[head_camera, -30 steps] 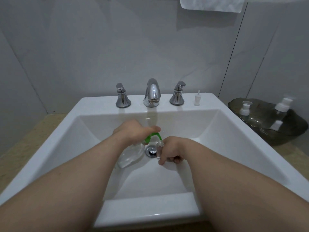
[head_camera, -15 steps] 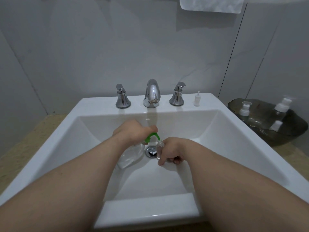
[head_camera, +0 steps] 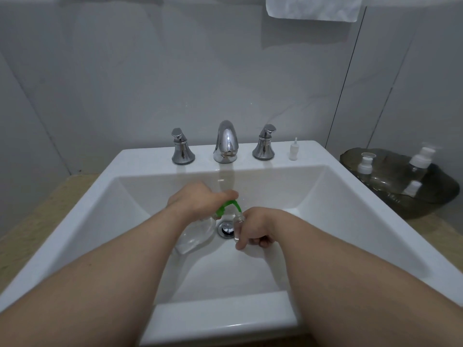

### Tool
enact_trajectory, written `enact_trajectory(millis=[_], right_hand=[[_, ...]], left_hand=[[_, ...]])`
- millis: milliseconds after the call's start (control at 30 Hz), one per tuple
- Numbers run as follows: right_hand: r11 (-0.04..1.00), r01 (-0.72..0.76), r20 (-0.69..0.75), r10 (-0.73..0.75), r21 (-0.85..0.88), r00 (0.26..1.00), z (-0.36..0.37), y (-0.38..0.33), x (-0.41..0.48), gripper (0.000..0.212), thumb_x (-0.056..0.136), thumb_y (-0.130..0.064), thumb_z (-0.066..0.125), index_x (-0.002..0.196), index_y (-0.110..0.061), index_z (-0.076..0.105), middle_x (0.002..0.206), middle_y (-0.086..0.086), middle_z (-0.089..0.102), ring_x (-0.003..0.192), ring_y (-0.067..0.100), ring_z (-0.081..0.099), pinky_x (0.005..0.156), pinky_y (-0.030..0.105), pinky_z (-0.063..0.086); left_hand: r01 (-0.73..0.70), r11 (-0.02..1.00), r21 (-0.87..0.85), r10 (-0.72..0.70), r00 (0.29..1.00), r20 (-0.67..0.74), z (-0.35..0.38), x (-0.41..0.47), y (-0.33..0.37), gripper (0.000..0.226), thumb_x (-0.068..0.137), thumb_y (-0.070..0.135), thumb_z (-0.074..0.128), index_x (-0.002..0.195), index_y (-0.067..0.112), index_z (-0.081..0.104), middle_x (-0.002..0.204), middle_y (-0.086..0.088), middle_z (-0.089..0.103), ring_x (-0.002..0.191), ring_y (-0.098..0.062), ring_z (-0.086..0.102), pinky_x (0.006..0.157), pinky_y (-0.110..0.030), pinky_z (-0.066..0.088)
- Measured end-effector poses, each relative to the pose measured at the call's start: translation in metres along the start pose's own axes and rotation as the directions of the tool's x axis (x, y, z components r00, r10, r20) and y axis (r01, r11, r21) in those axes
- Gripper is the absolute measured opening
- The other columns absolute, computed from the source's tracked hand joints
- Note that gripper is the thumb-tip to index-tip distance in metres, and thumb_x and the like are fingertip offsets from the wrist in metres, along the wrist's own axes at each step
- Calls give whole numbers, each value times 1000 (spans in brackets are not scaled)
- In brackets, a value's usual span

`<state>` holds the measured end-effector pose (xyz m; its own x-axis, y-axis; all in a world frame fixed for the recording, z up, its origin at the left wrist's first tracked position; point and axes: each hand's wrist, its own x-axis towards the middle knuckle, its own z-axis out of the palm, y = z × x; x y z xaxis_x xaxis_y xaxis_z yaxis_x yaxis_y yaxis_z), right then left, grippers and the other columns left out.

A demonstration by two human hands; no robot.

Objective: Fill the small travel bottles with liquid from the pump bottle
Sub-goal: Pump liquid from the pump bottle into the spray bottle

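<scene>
Clear pump bottle (head_camera: 198, 231) tilted, green spout (head_camera: 229, 206) over small bottle (head_camera: 238, 225)

Bathroom: white sink (head_camera: 333, 176) with chrome faucet (head_camera: 226, 142), tiled wall (head_camera: 125, 83), hanging towel (head_camera: 313, 7).

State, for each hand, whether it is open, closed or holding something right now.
Left hand: closed, gripping the green top of the pump bottle.
Right hand: closed, holding the small travel bottle upright.

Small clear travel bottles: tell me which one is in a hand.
The small clear bottle gripped by the right hand over the drain, under the green pump spout. The three white-topped bottles sit in the dark bowl.
</scene>
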<state>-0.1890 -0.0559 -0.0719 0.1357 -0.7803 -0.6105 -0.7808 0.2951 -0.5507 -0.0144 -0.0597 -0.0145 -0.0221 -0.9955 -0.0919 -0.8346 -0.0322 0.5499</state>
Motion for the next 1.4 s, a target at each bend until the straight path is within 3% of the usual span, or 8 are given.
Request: enact_trajectory(millis=[367,600,767,967,1067,1200,1300,1400], right_hand=[[1000,-9,-3,9,10,1000,1,-1,-3,35,75,-10,84,107,-4,70,77,12,53,76,27,48,68,38,40],[1000,-14,-6,14,19,1000,1,-5,-9,38,73,-12,85,107,-5,71,77,12,54,75,28,48,61,35,39],[1000,7,-36,-6,26,999,5,-5,-16,24,77,-9,82,96,-14,68,65,9,51,69,26,47,53,28,37],[992,95,-202,-78,77,976,0,-6,-43,26,82,-3,75,78,-21,56,65,0,53,53,16,49,38,17,35],[992,122,-274,-109,33,956,-8,-11,-59,21,83,-10,76,86,-19,57,74,3,54,61,20,49,46,23,38],[988,139,-334,-108,70,937,-23,-14,-84,21,84,-13,77,91,-15,57,70,3,50,61,21,46,53,26,37],[990,139,-350,-122,25,929,-32,-11,-106,20,84,-14,76,92,-15,58,77,5,52,67,24,48,53,25,37],[988,153,-393,-135,16,909,-38,-3,-128,19,83,-14,75,88,-17,57,79,0,54,65,19,47,52,25,38]], left_hand=[[-8,999,-51,9,1000,13,-2,-4,2,53,77,63,65,55,15,69,53,6,69,55,-20,56,60,-28,40],[-19,986,-166,24,999,25,-8,-5,-2,67,76,80,64,67,15,76,62,5,74,65,-20,64,71,-33,52],[27,813,-582,-91,992,-82,-16,-4,-25,70,87,79,55,90,14,78,74,-5,79,70,-23,69,68,-33,48],[122,544,-830,-422,895,-145,-21,-1,-56,92,64,90,38,90,12,78,87,-12,79,92,-38,72,96,-51,55],[105,563,-820,-454,868,-201,-24,-11,-47,65,90,74,40,85,17,71,90,-12,73,84,-33,65,87,-41,51],[197,661,-724,-512,824,-243,-27,-15,-45,77,90,71,23,97,10,70,109,-21,72,101,-39,65,100,-48,50],[250,629,-736,-604,754,-259,-36,-25,-37,67,105,58,28,105,2,65,115,-23,67,106,-38,62,97,-43,48],[129,691,-712,-562,715,-416,-51,-34,-22,53,105,46,29,92,11,66,108,-17,67,107,-37,61,94,-42,43]])
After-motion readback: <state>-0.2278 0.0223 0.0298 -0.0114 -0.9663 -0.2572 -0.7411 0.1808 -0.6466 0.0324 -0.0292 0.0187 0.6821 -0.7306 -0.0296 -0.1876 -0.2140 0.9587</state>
